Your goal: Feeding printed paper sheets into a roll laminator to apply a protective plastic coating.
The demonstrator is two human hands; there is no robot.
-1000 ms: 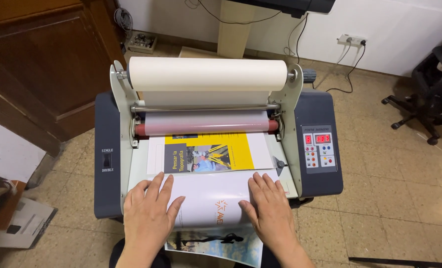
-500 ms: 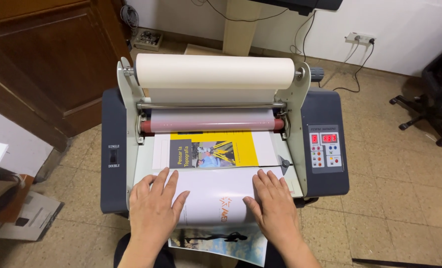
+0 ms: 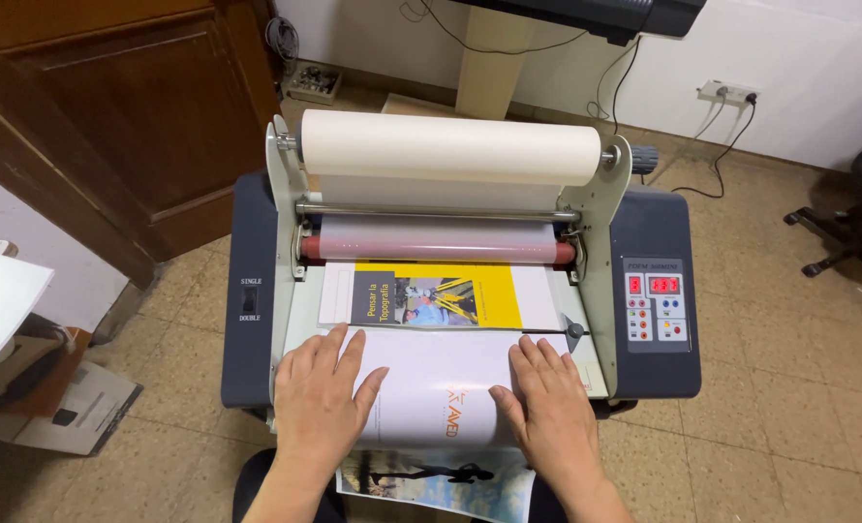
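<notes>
Roll laminator [image 3: 257, 320] on a stand, feed tray [image 3: 300, 320] facing near. In the tray: a white printed sheet [image 3: 431, 387] lying flat, its near end hanging over the tray's near edge and showing a coloured picture; ahead of it a yellow printed sheet [image 3: 441, 293], its far edge at the red roller [image 3: 441, 250].

Left hand [image 3: 320, 402] lay flat, fingers spread, palm down on the left part of the white sheet — pressing, not gripping. Right hand [image 3: 547, 412] likewise flat and open on the sheet's right part, fingers pointing far.

Above the roller sat a thick white film roll [image 3: 450, 147] on its spindle. Control panel [image 3: 656, 310] with red digits on the right housing; a switch on the left housing. A small black guide knob [image 3: 574, 331] stood just beside the right fingertips.

Around: brown wooden door [image 3: 111, 126] far left, cardboard box [image 3: 58, 407] on the floor near left, office chair [image 3: 857, 223] far right, wall socket [image 3: 726, 94] with cables. Tiled floor lay open right of the machine.
</notes>
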